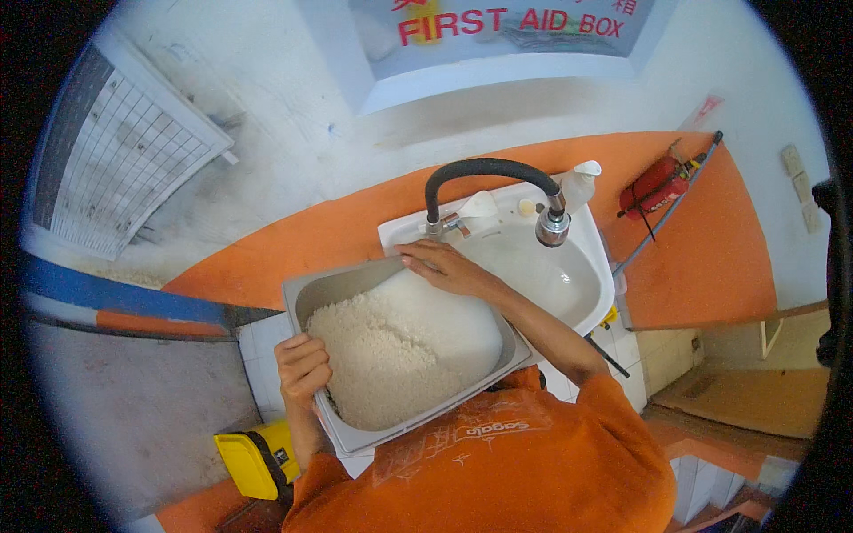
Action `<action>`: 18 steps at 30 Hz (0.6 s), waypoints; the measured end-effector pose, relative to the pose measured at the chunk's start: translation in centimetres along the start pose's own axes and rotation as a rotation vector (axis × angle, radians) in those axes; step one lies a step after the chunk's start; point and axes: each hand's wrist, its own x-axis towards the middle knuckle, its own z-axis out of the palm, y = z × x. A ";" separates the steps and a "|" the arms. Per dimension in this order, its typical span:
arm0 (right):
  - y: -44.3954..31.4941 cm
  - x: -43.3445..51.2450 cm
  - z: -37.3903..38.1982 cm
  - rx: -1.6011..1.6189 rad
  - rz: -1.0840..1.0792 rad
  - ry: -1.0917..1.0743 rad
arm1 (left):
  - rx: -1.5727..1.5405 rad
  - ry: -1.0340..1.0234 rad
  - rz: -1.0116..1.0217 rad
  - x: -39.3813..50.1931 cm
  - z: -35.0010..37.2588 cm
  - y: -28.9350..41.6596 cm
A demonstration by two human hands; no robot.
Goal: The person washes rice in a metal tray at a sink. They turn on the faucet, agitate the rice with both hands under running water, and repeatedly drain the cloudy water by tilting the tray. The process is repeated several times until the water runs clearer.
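Note:
A deep rectangular metal pan [298,293] slants across in front of my chest, its far right part over the near left side of a white sink [603,266]. Wet white rice [393,380] fills its near left part, and cloudy water [433,313] has pooled towards the far right. My left hand [303,368] grips the left rim with curled fingers. My right hand [453,270] reaches across the pan to the far rim, fingers over the edge and thumb on the inner side. The right forearm hides part of the right rim.
A black flexible faucet [493,166] with a metal spray head [552,228] arches over the sink. Behind it stand a white pump bottle [580,183] and a white scoop-like item [478,204]. A red fire extinguisher [656,186] hangs right; a yellow container [250,463] stands lower left.

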 end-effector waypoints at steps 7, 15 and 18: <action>1.1 -0.2 0.6 0.005 0.025 0.010 | -0.061 0.009 -0.008 1.0 0.0 -0.7; 1.3 -0.6 0.4 0.151 0.074 0.076 | -0.114 -0.013 -0.005 3.5 0.3 -1.1; 1.5 -1.1 0.5 0.183 0.127 0.114 | -0.168 -0.001 0.086 4.5 0.7 -1.9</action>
